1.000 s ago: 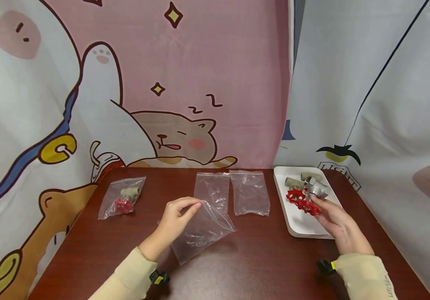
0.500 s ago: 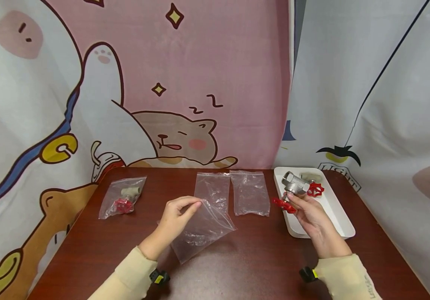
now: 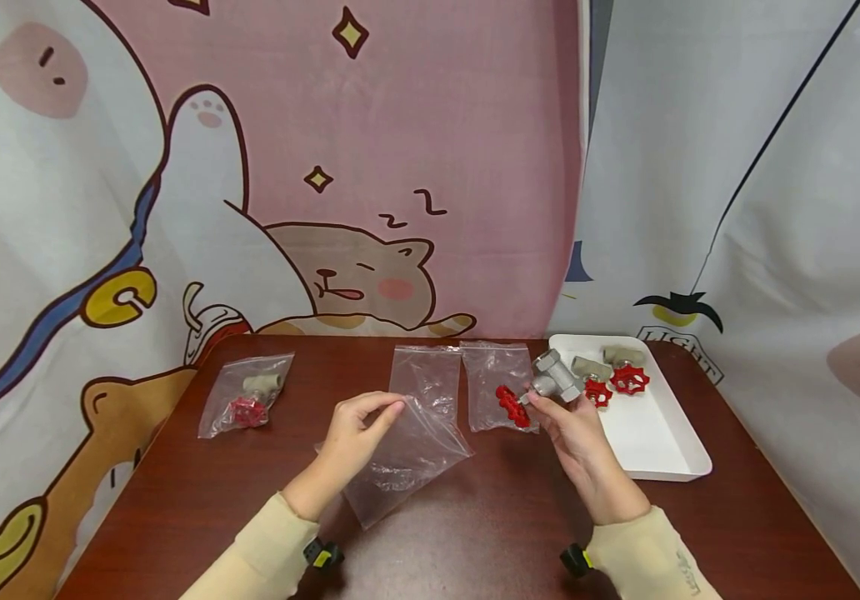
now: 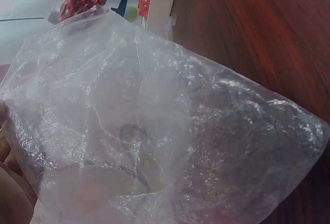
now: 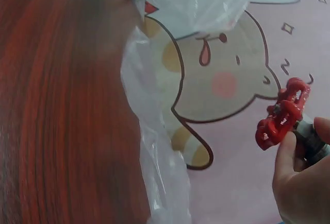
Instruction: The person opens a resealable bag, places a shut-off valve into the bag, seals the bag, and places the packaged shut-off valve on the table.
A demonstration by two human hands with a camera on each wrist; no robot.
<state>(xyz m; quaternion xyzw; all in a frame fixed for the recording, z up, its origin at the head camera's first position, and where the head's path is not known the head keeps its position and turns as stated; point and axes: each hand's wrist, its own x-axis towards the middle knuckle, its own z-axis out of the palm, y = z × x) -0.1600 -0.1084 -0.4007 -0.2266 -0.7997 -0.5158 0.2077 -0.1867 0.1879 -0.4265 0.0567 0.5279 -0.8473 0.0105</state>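
Observation:
My left hand [image 3: 351, 442] pinches the upper edge of a clear zip bag [image 3: 407, 475], which hangs slanting over the table; in the left wrist view the bag [image 4: 154, 110] fills most of the picture. Between thumb and fingers my right hand [image 3: 583, 450] grips a metal gate valve [image 3: 556, 377] with a red handwheel [image 3: 512, 407]. The valve is held up left of the white tray, in front of a flat zip bag. In the right wrist view the red handwheel [image 5: 283, 113] points away from the hand, and the valve body is partly hidden by the fingers.
A white tray [image 3: 666, 446] on the right holds two beige valves with red handwheels [image 3: 629, 380]. Two flat zip bags [image 3: 424, 371] lie at the back middle. On the left lies a zip bag [image 3: 216, 408] containing a beige valve with a red handwheel.
My right hand has lifted the metal valve out of the tray and carried it left, past the tray's edge. The left hand and its bag have stayed almost still.

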